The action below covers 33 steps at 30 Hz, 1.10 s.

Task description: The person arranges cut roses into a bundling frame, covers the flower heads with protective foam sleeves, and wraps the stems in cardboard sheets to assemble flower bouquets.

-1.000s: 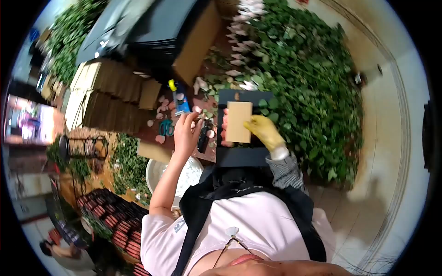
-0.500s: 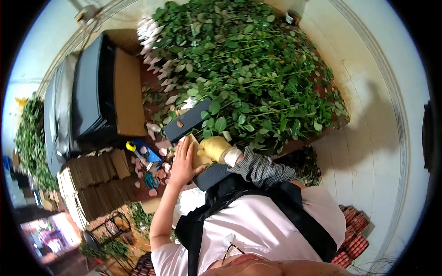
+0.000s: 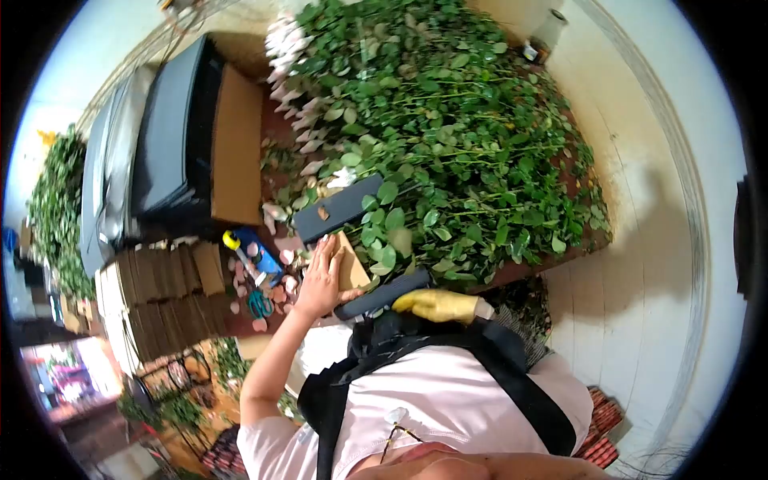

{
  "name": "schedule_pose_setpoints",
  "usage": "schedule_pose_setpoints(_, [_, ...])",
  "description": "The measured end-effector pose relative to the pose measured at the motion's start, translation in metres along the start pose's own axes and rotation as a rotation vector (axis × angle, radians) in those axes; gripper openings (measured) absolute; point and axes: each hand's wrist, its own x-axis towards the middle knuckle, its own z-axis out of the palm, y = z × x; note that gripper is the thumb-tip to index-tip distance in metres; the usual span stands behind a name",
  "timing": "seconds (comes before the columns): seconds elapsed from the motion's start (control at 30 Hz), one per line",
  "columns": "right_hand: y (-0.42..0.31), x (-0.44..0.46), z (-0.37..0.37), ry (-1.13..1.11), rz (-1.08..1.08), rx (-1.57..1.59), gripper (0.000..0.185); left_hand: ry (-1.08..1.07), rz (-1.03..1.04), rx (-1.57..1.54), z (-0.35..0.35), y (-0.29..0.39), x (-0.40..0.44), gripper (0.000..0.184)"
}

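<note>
My bare left hand (image 3: pixel 318 284) lies with its fingers stretched along the left side of a tan cardboard piece (image 3: pixel 352 266). This piece sits between two dark grey blocks, the far one (image 3: pixel 340 210) with a small brown bit on top and the near one (image 3: pixel 382 294) by my apron. In a yellow glove, my right hand (image 3: pixel 438 306) is at the right end of the near block, its fingers extended and nothing visible in them. Beyond the blocks spreads a large pile of leafy rose stems (image 3: pixel 464 152), with pale pink flower heads (image 3: pixel 288 48) along its left side.
A blue box (image 3: pixel 260 254), a yellow-capped bottle (image 3: pixel 232 240), teal-handled scissors (image 3: pixel 260 304) and loose petals lie left of my left hand. Stacked folded cardboard (image 3: pixel 160 304) and a large dark box (image 3: pixel 180 136) stand farther left. A glass bottle (image 3: pixel 544 38) stands at the far right corner.
My gloved right hand has left the cardboard piece and moved down and right, past the near block. My left hand stays on the cardboard. The whole view has shifted slightly.
</note>
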Motion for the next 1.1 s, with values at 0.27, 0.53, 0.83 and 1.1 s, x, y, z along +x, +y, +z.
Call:
schedule_pose_setpoints(0.27, [-0.062,0.058,-0.009,0.514,-0.243,0.374,0.054,0.106,0.078,0.088,0.017,-0.020,-0.003,0.061])
schedule_pose_setpoints(0.53, [-0.074,0.080,-0.011,0.410,-0.486,-0.857,0.020,0.061,0.012,-0.131,-0.001,-0.003,-0.002,0.081])
schedule_pose_setpoints(0.83, [-0.067,0.137,-0.050,0.362,0.049,-0.713,0.023,0.006,-0.209,-0.962,-0.010,-0.041,0.004,0.055])
schedule_pose_setpoints(1.1, [-0.032,0.162,-0.050,0.439,0.103,-0.782,0.057,0.220,-0.254,-0.103,-0.008,0.041,-0.015,0.091])
